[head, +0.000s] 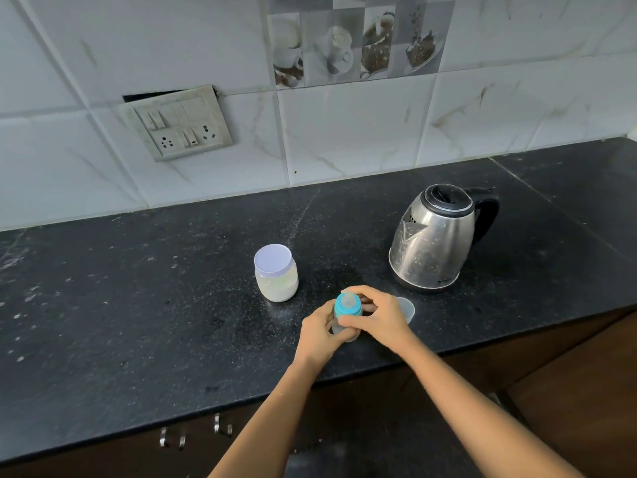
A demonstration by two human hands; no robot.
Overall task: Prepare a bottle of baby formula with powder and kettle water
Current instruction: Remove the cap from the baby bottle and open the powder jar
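We see the left hand point(320, 331) wrapped round the clear body of the baby bottle point(346, 309), holding it upright at the near part of the bench point(138, 322), while the right hand point(377, 315) curls its fingers and thumb round the bottle's blue collar from the right side, so both hands are grasping the same bottle. The pale teat point(350, 298) pokes up out of the collar between the right hand's thumb and fingers. Whether the bottle's base sits on the bench or is just lifted off it we cannot tell, as the hands cover it. Just behind the right hand a small clear cap point(407, 309) stands on the bench, partly hidden by the knuckles. To the left of the bottle, near but apart, stands the powder jar point(276, 282) with its white lid point(273, 259) on and pale powder inside. Further back and to the right is the steel kettle point(431, 243), lid down, its black handle turned to the right and its spout towards the jar. Behind the bench rises a tiled wall carrying a switch plate point(177, 123)
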